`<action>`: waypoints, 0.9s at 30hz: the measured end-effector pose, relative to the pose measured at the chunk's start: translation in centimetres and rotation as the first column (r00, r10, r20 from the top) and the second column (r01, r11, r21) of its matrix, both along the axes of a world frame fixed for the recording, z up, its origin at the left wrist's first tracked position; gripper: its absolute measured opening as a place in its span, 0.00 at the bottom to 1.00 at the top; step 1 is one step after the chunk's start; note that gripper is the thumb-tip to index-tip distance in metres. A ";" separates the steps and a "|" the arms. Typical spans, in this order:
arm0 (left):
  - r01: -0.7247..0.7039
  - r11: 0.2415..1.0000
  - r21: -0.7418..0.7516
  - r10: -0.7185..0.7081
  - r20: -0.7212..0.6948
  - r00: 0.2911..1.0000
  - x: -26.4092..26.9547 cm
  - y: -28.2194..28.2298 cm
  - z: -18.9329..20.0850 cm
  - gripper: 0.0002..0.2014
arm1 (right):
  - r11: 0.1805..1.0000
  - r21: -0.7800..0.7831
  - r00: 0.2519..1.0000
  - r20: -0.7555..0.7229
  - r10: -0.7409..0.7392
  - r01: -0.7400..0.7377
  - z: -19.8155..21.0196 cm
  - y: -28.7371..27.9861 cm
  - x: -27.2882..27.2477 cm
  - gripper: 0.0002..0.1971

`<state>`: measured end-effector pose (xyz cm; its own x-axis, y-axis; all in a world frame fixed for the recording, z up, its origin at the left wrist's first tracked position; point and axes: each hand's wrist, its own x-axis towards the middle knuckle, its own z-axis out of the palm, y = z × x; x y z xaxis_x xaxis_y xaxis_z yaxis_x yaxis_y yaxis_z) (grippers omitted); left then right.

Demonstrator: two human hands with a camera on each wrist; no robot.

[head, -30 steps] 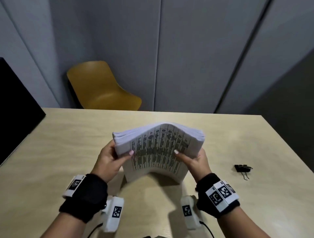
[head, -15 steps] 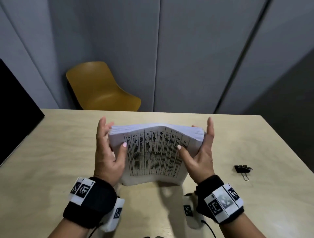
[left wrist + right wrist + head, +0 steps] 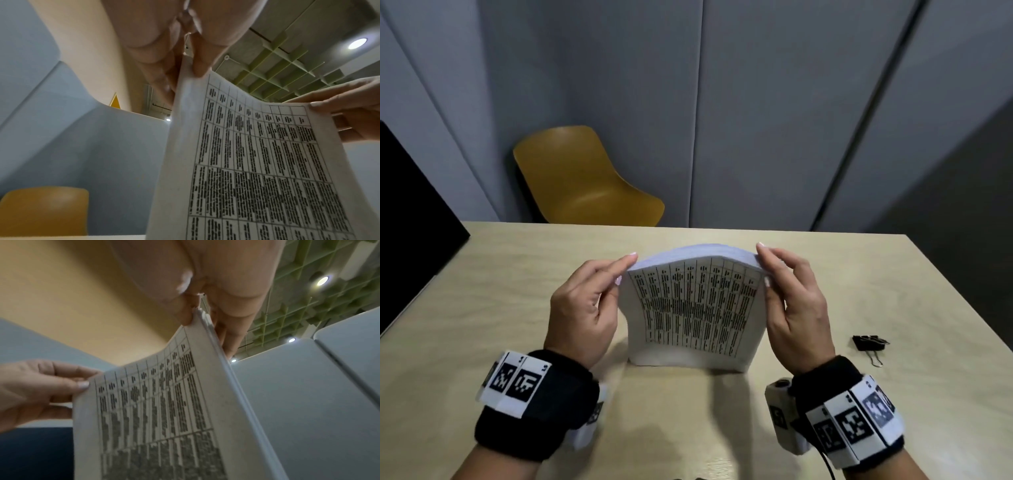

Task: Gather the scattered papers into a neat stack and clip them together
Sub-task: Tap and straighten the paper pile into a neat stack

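Paper stack standing on its lower edge at table centre, printed grid facing the viewer, top bowed; left hand at 9 o'clock and right hand at 3 o'clock each pinching an upper corner between thumb and fingers; binder clip lying apart at 3 o'clock.
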<state>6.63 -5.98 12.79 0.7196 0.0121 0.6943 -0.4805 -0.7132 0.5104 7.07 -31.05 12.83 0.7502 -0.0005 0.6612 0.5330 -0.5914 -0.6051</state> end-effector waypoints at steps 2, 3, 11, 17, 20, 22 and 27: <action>0.007 0.999 -0.047 -0.008 -0.015 1.000 0.1 0.5 -0.3 0.13 | 1.000 0.006 1.000 -0.008 0.001 -0.001 0.1 -0.2 0.1 0.22; 0.013 0.996 -0.084 -0.015 -0.024 1.000 0.1 0.7 -0.3 0.12 | 1.000 0.018 1.000 -0.004 -0.008 0.008 0.0 -0.5 0.2 0.20; 0.130 0.937 -0.324 -0.151 -0.040 0.988 0.2 1.1 0.8 0.14 | 0.896 0.410 0.981 -0.023 0.195 -0.169 0.6 -1.9 0.6 0.21; 0.106 0.768 -0.632 -0.469 -0.441 0.765 0.7 0.5 -2.5 0.32 | 0.757 0.627 0.769 -0.389 0.508 -0.183 -2.8 -1.6 1.3 0.38; -0.009 0.786 -0.618 -0.391 -0.508 0.768 1.2 -0.7 -3.8 0.08 | 0.884 0.451 0.702 -0.590 0.398 -0.123 -4.2 -0.5 1.6 0.14; 0.020 0.791 -0.612 -0.383 -0.468 0.797 1.2 -1.1 -3.4 0.12 | 0.853 0.512 0.749 -0.526 0.403 -0.100 -4.3 -0.3 1.8 0.12; 0.028 0.725 -0.689 -0.420 -0.408 0.811 1.0 -0.5 -3.9 0.15 | 0.776 0.618 0.779 -0.424 0.462 -0.124 -4.4 -0.5 1.3 0.20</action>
<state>7.67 -6.48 8.86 0.9898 0.0861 0.1139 -0.1111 -0.0361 0.9932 8.41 -31.53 8.39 0.9908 0.0630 0.1195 0.1167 0.0468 -0.9921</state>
